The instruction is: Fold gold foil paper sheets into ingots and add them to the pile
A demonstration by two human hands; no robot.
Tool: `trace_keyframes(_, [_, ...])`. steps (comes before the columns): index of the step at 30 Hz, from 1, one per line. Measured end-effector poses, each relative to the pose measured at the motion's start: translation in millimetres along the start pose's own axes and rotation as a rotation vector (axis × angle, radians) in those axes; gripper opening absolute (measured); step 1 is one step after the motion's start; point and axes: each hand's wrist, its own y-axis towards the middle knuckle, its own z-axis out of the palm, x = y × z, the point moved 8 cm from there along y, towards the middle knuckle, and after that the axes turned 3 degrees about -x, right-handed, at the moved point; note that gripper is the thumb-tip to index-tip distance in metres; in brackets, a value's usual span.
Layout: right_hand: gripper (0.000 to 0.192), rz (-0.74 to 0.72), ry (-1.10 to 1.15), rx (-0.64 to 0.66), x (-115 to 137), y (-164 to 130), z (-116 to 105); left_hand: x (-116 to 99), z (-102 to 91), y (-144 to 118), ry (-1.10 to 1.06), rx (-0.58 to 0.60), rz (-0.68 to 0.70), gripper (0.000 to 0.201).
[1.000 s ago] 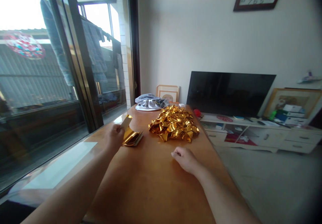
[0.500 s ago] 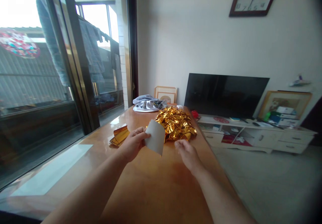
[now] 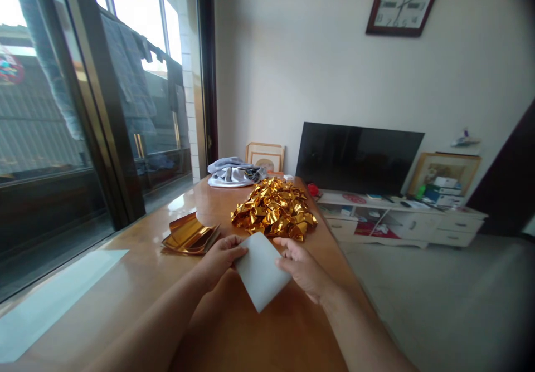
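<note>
A square sheet of paper [image 3: 262, 274], pale side up, is held above the table with one corner pointing toward me. My left hand [image 3: 225, 255] pinches its left corner between thumb and fingers. At the opposite corner is my right hand [image 3: 303, 266], thumb on top and fingers behind the edge. Just beyond the sheet lies a heap of folded gold foil pieces [image 3: 278, 207]. A stack of gold foil sheets [image 3: 188, 235], partly curled up, rests on the table past my left hand.
The wooden table [image 3: 234, 333] runs away from me. Folded clothes [image 3: 234, 172] and a picture frame [image 3: 267, 155] stand at its far end. A pale strip [image 3: 62, 299] lies along the left side. Glass doors are at left; a television [image 3: 359, 157] stands on a white cabinet [image 3: 455, 230].
My right hand has moved in and taken the sheet's right corner. The sheet has come lower and nearer, turned corner toward me. The view has shifted right.
</note>
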Motion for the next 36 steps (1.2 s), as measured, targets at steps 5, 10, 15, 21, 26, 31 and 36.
trace_keyframes(5, [0.049, 0.143, -0.066, 0.065, -12, -3, 2, 0, -7.4, 2, 0.273, -0.105, 0.104, 0.04])
trace_keyframes(10, [0.018, 0.293, -0.261, 0.121, -34, -6, -4, 1, -4.2, 4, 0.568, -0.107, 0.247, 0.045])
trace_keyframes(15, [0.013, 0.358, -0.304, 0.119, -44, -7, -10, -11, 7.8, -4, 0.804, -0.081, 0.453, 0.033])
trace_keyframes(21, [0.011, 0.383, -0.291, 0.059, -46, -5, -14, -13, 41.5, -24, 0.817, 0.104, 0.464, 0.017])
trace_keyframes(26, [0.012, 0.386, -0.244, -0.012, -48, -2, -18, -12, 61.8, -40, 0.864, 0.241, 0.43, 0.038])
trace_keyframes(31, [0.014, 0.389, -0.182, -0.026, -51, -1, -18, -13, 65.8, -44, 0.984, 0.276, 0.366, 0.031])
trace_keyframes(36, [0.015, 0.394, -0.151, -0.042, -52, -1, -19, -21, 71.1, -49, 1.101, 0.313, 0.349, 0.023])
